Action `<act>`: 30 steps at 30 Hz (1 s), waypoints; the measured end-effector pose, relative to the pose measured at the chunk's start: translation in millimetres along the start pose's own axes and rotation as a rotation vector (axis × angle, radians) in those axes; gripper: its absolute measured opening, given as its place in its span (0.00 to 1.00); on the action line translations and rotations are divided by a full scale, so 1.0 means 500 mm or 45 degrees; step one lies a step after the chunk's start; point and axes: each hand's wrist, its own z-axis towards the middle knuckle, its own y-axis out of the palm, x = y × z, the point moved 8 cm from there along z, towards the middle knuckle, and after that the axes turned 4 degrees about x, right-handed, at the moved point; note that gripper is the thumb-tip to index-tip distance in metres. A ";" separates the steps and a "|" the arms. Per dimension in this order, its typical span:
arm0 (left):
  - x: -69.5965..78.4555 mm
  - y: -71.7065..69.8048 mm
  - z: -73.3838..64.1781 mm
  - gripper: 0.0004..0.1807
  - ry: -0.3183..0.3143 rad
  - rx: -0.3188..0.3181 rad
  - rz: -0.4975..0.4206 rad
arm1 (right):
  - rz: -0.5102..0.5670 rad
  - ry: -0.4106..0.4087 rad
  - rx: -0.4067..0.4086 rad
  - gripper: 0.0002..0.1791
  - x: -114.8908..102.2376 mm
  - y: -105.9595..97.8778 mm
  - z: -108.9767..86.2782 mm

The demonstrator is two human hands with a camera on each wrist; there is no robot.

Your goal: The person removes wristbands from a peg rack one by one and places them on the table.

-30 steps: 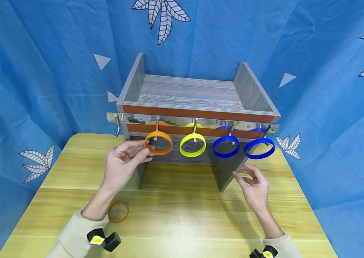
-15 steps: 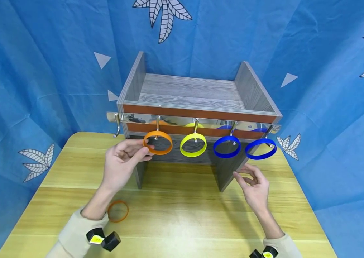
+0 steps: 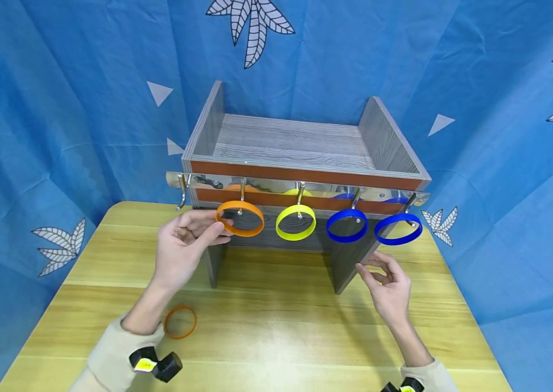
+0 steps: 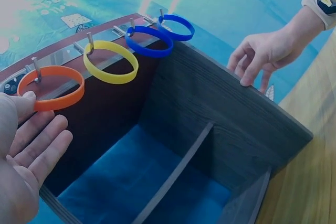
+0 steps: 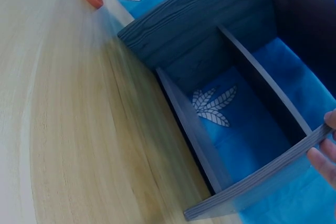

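In the head view my left hand [image 3: 180,247] pinches the left side of an orange silicone wristband [image 3: 244,233] between thumb and index finger. That wristband [image 4: 65,101] still loops over its hook, and the other fingers spread below it in the left wrist view. Further right on the metal hook rail [image 3: 266,185] hang a yellow wristband [image 3: 296,237] and two blue ones. My right hand [image 3: 390,288] grips the front edge of the grey shelf's right side panel [image 3: 350,267], thumb on one face and fingers on the other; the right wrist view shows only its fingertips.
A second orange wristband [image 3: 179,337] lies on the wooden table [image 3: 276,326], beside my left forearm. The leftmost hook [image 3: 182,195] is bare. A grey wood-grain shelf unit [image 3: 291,141] stands before a blue curtain [image 3: 85,81].
The orange wristband's left side is drawn slightly left with my left hand, so the loop looks wider. My right hand stays on the panel. The head view shifts slightly.
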 end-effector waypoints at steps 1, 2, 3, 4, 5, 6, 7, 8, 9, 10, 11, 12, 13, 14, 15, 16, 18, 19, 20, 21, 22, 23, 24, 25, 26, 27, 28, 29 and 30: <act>0.002 0.000 0.000 0.17 0.002 0.000 -0.003 | -0.002 0.001 -0.001 0.20 0.000 0.000 0.000; 0.004 0.000 0.001 0.17 0.004 -0.001 -0.008 | -0.006 0.002 -0.001 0.20 0.000 0.001 0.000; 0.006 0.000 0.001 0.18 0.007 -0.003 -0.008 | -0.006 0.005 -0.001 0.20 0.001 0.001 0.000; 0.008 0.000 0.002 0.18 0.012 -0.004 -0.006 | -0.009 0.007 0.000 0.20 0.001 0.001 0.000; 0.010 0.001 0.002 0.18 0.016 -0.005 -0.003 | -0.010 0.012 -0.001 0.20 0.002 0.001 0.000; 0.011 0.001 0.002 0.18 0.019 -0.006 0.001 | -0.011 0.015 -0.001 0.20 0.002 0.001 0.000; 0.012 0.001 0.003 0.18 0.020 -0.004 0.006 | -0.012 0.017 -0.001 0.20 0.002 0.001 0.000; 0.014 0.001 0.003 0.18 0.019 -0.003 0.011 | -0.014 0.019 0.000 0.20 0.003 0.000 0.000; 0.015 0.002 0.003 0.18 0.018 -0.001 0.015 | -0.012 0.020 0.001 0.20 0.003 0.000 0.000; 0.016 0.002 0.003 0.18 0.017 0.000 0.018 | -0.013 0.020 0.002 0.20 0.003 0.000 0.000; 0.018 0.003 0.003 0.18 0.015 0.002 0.021 | -0.010 0.020 0.003 0.20 0.002 0.000 0.000; 0.019 0.003 0.003 0.18 0.013 0.003 0.021 | -0.013 0.019 0.004 0.20 0.002 0.000 0.000; 0.021 0.004 0.003 0.17 0.011 0.004 0.021 | -0.015 0.017 0.005 0.20 0.002 -0.001 -0.001; 0.022 0.005 0.003 0.18 0.009 0.004 0.021 | -0.017 0.016 0.006 0.20 0.001 0.000 0.000; 0.024 0.005 0.004 0.17 0.008 0.003 0.022 | -0.015 0.015 0.006 0.20 0.001 0.000 0.000; 0.025 0.007 0.004 0.17 0.008 0.003 0.022 | -0.020 0.013 0.006 0.20 0.001 0.000 -0.001; 0.029 0.009 0.005 0.17 0.010 0.000 0.025 | -0.029 0.011 0.006 0.20 0.000 0.000 -0.001; 0.030 0.010 0.005 0.17 0.012 -0.002 0.026 | -0.028 0.010 0.006 0.20 0.000 0.000 -0.001; 0.032 0.011 0.005 0.17 0.014 -0.003 0.028 | -0.027 0.009 0.005 0.20 0.000 0.000 -0.001; 0.034 0.011 0.006 0.16 0.016 -0.005 0.032 | -0.029 0.009 0.006 0.20 -0.001 0.000 0.000; 0.036 0.012 0.005 0.16 0.018 -0.008 0.033 | -0.030 0.007 0.006 0.20 -0.001 0.000 0.000; 0.038 0.013 0.005 0.16 0.019 -0.010 0.034 | -0.027 0.005 0.006 0.20 -0.001 0.000 0.000; 0.040 0.013 0.005 0.17 0.018 -0.011 0.039 | -0.024 0.003 0.005 0.20 -0.001 0.001 0.000; 0.042 0.014 0.004 0.17 0.016 -0.012 0.046 | -0.021 0.001 0.004 0.20 -0.002 0.001 0.000; 0.044 0.014 0.004 0.17 0.015 -0.012 0.053 | -0.015 0.000 0.003 0.20 -0.002 0.001 0.000; 0.045 0.014 0.003 0.17 0.013 -0.013 0.059 | -0.011 -0.002 0.002 0.20 -0.002 0.001 0.000; 0.047 0.014 0.003 0.17 0.011 -0.013 0.065 | -0.004 -0.003 0.000 0.20 -0.002 0.001 0.000; 0.048 0.014 0.002 0.17 0.009 -0.013 0.068 | 0.000 -0.002 -0.002 0.20 -0.002 0.002 0.000; 0.050 0.014 0.001 0.17 0.009 -0.015 0.070 | 0.001 0.000 -0.002 0.20 -0.002 0.001 0.000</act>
